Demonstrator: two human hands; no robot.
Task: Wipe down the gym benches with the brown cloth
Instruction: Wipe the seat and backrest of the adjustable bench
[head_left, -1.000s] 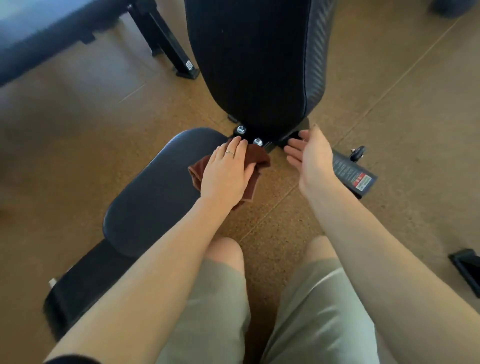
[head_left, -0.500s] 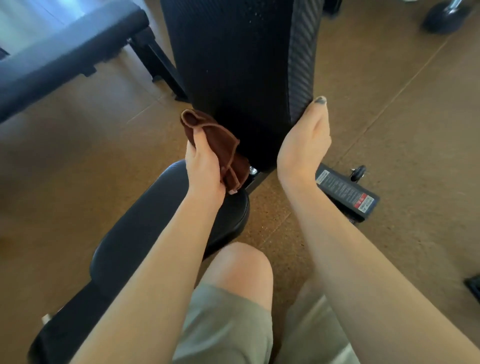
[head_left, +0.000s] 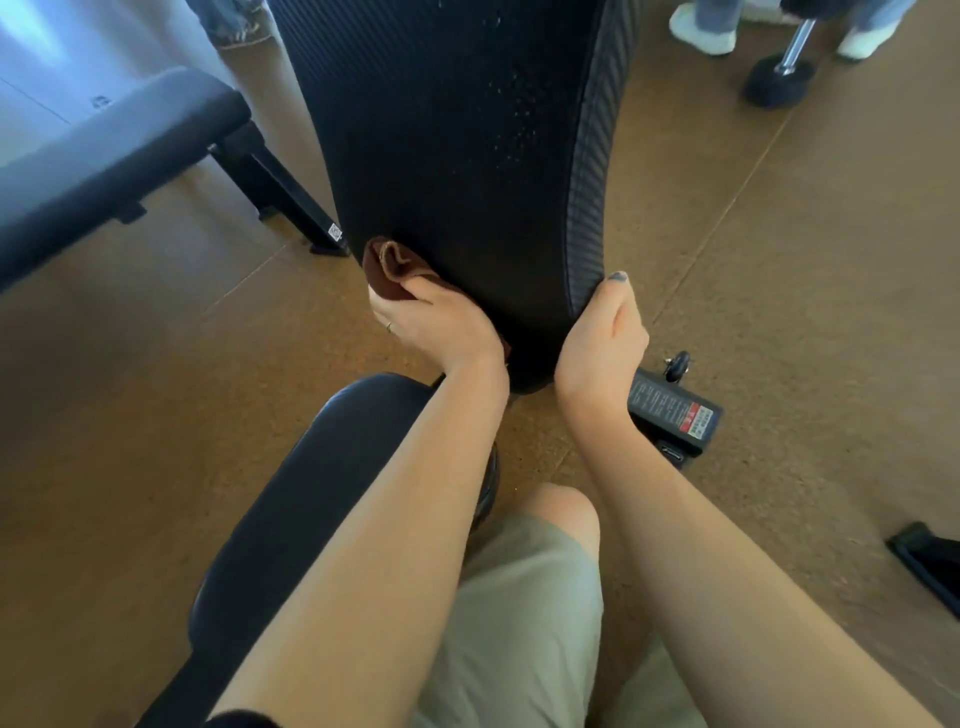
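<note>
Two hands at work: both at the lower end of the tilted black ribbed-vinyl backrest pad (head_left: 457, 156), centre of frame.
Progress: judged early to midway on this bench; the cloth sits at the pad's bottom left edge, so most of the pad face above it looks yet to be covered. Whether any part is already clean cannot be told, since the vinyl shows no wet or wiped marks.
Left to do: the upper backrest, likely the black rounded seat pad (head_left: 311, 493) in the lower middle of frame, and the second flat black bench (head_left: 104, 156) at upper left.
Cloth: small brown folded cloth (head_left: 387, 270), bunched, pressed against the backrest's left edge just above the left hand.
Left hand (head_left: 436, 322): fingers curled round the cloth, thumb pinning it to the pad; a ring shows on one finger.
Right hand (head_left: 602, 338): curled round the backrest's right edge, thumb up along the ribbed side, fingers hidden behind; it appears to steady the pad.
Nearby: black frame bar with red-and-white warning label (head_left: 675, 415) just right of the right wrist, on the brown cork-like floor (head_left: 805, 260).
Background: a dumbbell (head_left: 779, 83) and someone's white shoes at upper right.
</note>
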